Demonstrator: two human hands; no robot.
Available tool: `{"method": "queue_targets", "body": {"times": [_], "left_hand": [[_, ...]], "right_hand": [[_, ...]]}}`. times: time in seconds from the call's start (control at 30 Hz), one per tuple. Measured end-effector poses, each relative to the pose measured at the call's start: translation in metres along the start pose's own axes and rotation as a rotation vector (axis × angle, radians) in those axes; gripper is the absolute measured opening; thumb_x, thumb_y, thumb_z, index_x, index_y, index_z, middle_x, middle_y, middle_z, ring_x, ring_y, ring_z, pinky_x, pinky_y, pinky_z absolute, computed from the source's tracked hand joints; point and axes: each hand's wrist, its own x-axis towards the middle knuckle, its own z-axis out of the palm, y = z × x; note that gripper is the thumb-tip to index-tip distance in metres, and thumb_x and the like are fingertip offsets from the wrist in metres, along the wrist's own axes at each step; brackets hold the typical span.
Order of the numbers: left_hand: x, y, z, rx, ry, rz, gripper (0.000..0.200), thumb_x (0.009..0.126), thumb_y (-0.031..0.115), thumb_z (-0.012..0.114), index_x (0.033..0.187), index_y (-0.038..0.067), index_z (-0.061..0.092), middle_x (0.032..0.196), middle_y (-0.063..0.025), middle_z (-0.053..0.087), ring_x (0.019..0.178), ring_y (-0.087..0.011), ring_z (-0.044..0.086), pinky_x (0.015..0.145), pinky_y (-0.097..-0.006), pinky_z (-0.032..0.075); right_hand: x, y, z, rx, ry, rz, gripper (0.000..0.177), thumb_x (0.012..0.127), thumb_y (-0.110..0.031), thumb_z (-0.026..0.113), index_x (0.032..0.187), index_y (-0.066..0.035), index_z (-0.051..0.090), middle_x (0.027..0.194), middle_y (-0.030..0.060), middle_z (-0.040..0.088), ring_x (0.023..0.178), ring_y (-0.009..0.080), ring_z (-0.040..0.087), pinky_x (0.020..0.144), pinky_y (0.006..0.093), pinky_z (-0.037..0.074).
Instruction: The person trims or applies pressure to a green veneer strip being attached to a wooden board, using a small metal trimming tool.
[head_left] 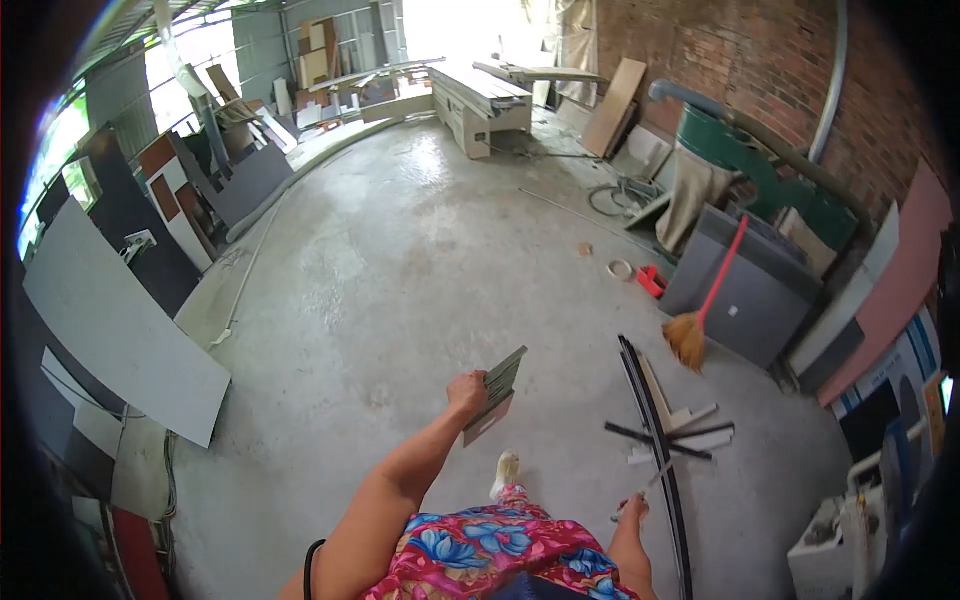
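My left hand (467, 392) is closed around the edge of a stack of thin boards (504, 381), greenish-grey with a brownish piece below, held out in front of me over the floor. My right hand (632, 507) hangs low at the right side of my flowered clothing, its fingers closed on a thin tool (656, 478) with a narrow, light-coloured shaft. What kind of tool it is cannot be made out. Long black strips (652, 420) lie on the floor just beyond my right hand, crossed by shorter black and white pieces.
A broom (722, 272) leans on grey panels (752, 300) at the right, near a red tape dispenser (651, 281) and a tape roll (620, 270). A saw table (480, 100) stands ahead. Large boards (130, 320) lean at the left.
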Motion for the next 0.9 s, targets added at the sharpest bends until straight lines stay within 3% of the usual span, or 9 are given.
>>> {"method": "queue_targets", "body": {"times": [0.13,0.17,0.27,0.33,0.5,0.6,0.7,0.9], "left_hand": [[0.105,-0.024,-0.024,0.024,0.024,-0.053,0.032,0.077,0.021,0.056,0.108,0.023,0.06,0.1,-0.0102,0.063,0.093,-0.0287,0.06,0.077,-0.0415,0.047],[0.131,-0.031,-0.031,0.034,0.034,-0.051,0.032,0.079,0.018,0.051,0.11,0.02,0.059,0.1,-0.013,0.063,0.092,-0.0294,0.06,0.078,-0.0422,0.047],[0.196,-0.051,-0.057,-0.042,0.062,-0.142,0.033,0.079,0.018,0.051,0.11,0.021,0.06,0.1,-0.012,0.063,0.093,-0.0291,0.06,0.078,-0.0419,0.047],[0.226,-0.055,-0.079,-0.048,0.104,-0.182,0.033,0.079,0.017,0.05,0.11,0.021,0.06,0.099,-0.012,0.063,0.092,-0.0294,0.061,0.077,-0.0413,0.048],[0.334,-0.091,-0.118,-0.082,0.168,-0.257,0.032,0.077,0.017,0.052,0.108,0.021,0.062,0.099,-0.0113,0.064,0.09,-0.0296,0.061,0.076,-0.0405,0.049],[0.409,-0.131,-0.132,-0.064,0.198,-0.251,0.033,0.077,0.016,0.052,0.108,0.022,0.062,0.098,-0.0109,0.064,0.09,-0.0294,0.062,0.076,-0.0401,0.049],[0.483,-0.168,-0.167,-0.033,0.249,-0.204,0.033,0.078,0.015,0.049,0.107,0.021,0.062,0.097,-0.0109,0.064,0.089,-0.0302,0.062,0.076,-0.0402,0.049],[0.595,-0.205,-0.24,-0.047,0.124,-0.29,0.034,0.078,0.015,0.049,0.108,0.022,0.062,0.099,-0.0108,0.063,0.093,-0.0298,0.06,0.078,-0.0396,0.048]], "right_hand": [[0.021,-0.066,0.098,-0.045,-0.035,-0.015,0.025,0.08,-0.021,0.051,0.076,0.003,0.056,0.053,0.0127,0.059,0.04,0.0227,0.056,0.038,0.034,0.046],[0.021,-0.079,0.129,-0.017,-0.055,-0.043,0.025,0.08,-0.02,0.051,0.077,0.004,0.056,0.054,0.013,0.059,0.041,0.0228,0.056,0.039,0.0336,0.046],[0.023,-0.146,0.243,-0.018,-0.171,-0.058,0.022,0.081,-0.017,0.051,0.079,0.004,0.054,0.052,0.012,0.056,0.041,0.0226,0.055,0.037,0.0339,0.045],[-0.029,-0.208,0.298,-0.025,-0.299,-0.281,0.019,0.082,-0.016,0.051,0.077,0.002,0.052,0.053,0.0105,0.054,0.041,0.0208,0.055,0.037,0.0328,0.044],[-0.101,-0.317,0.452,0.02,-0.518,-0.377,0.018,0.082,-0.016,0.054,0.074,0.0,0.052,0.054,0.0084,0.054,0.042,0.0175,0.054,0.035,0.0301,0.042],[-0.128,-0.354,0.53,0.039,-0.524,-0.428,0.018,0.081,-0.015,0.056,0.073,0.0,0.052,0.054,0.0078,0.054,0.042,0.0171,0.054,0.035,0.0301,0.042],[-0.159,-0.389,0.594,-0.016,-0.491,-0.327,0.017,0.081,-0.014,0.056,0.073,0.0,0.052,0.055,0.0077,0.054,0.043,0.0167,0.054,0.035,0.0303,0.042],[-0.187,-0.424,0.696,-0.027,-0.43,-0.301,0.016,0.082,-0.012,0.054,0.073,0.001,0.052,0.054,0.0088,0.054,0.041,0.0174,0.054,0.035,0.031,0.043]]}}
